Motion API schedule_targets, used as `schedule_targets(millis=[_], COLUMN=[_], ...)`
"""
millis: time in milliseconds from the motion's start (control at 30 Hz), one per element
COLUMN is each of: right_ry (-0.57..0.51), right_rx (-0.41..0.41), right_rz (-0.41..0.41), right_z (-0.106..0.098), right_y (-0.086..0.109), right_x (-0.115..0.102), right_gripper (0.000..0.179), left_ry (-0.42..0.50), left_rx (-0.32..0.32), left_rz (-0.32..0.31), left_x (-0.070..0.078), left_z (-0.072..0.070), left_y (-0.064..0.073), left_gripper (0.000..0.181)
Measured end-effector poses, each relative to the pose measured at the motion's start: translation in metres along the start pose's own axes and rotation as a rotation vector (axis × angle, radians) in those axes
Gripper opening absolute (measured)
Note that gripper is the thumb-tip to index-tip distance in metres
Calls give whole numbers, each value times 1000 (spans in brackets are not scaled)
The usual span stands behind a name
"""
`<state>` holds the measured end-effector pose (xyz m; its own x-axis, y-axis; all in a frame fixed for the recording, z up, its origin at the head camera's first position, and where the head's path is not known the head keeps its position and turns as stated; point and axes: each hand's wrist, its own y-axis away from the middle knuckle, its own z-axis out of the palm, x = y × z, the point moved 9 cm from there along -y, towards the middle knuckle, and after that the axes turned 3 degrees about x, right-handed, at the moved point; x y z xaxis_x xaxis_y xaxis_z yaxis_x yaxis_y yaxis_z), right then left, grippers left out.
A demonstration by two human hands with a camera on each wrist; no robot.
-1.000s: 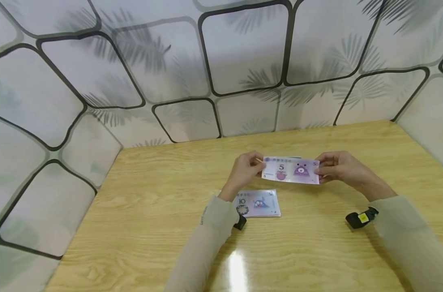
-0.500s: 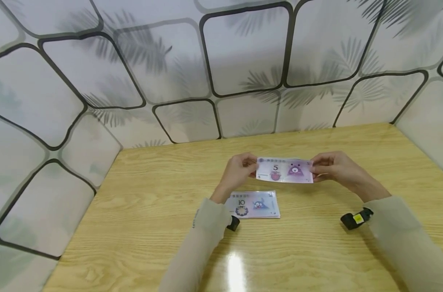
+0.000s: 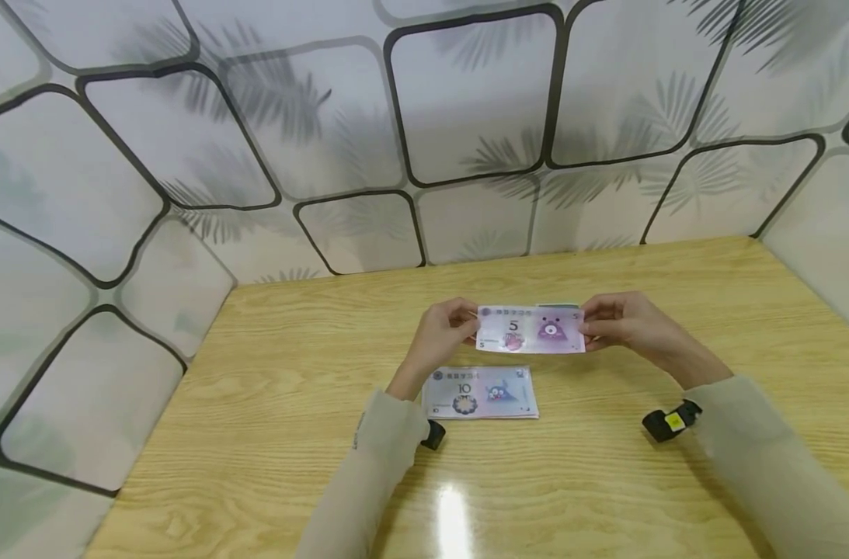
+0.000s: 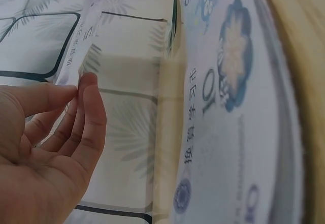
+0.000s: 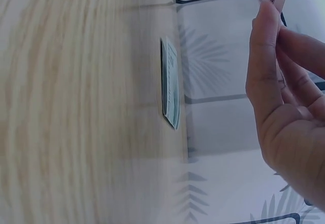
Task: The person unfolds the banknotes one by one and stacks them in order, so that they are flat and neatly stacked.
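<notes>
A purple play banknote [image 3: 529, 330] marked 5, with a one-eyed monster on it, is stretched level above the table between both hands. My left hand [image 3: 443, 330] pinches its left end between thumb and fingers, as the left wrist view also shows at the note's edge [image 4: 76, 56]. Its right end is pinched by my right hand [image 3: 623, 326]. Nearer to me, a stack of play banknotes [image 3: 480, 394] with a 10 on top lies on the table, close to my left wrist.
Behind the held note, a small greenish stack of notes [image 5: 170, 84] lies on the wooden table [image 3: 277, 404]; the head view shows only its top edge. A patterned wall covering [image 3: 473, 101] rises at the table's back and left sides.
Both hands have moved left together with the purple banknote between them. More of the stack marked 10 shows now beside the left wrist.
</notes>
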<state>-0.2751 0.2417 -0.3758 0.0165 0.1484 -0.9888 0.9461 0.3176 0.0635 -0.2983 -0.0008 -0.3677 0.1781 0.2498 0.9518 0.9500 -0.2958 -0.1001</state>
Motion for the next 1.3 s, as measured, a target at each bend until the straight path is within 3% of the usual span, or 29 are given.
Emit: schedule_targets(millis=[200,400,1300], right_ry=[-43,-9,34], right_rx=[-3,-12,-117], right_rz=[-14,-32,-72], right_z=[7,12,44], right_y=[-1,-1,-12], right_x=[-1,-3,-11], right_gripper=[24,34,39], left_ry=[-2,-26,-73], left_rx=[20,-6,-14], left_rz=[13,44,76], left_x=[-1,0,-1], left_z=[-6,-10,-32], left_y=[4,7,28], left_gripper=[23,33,27])
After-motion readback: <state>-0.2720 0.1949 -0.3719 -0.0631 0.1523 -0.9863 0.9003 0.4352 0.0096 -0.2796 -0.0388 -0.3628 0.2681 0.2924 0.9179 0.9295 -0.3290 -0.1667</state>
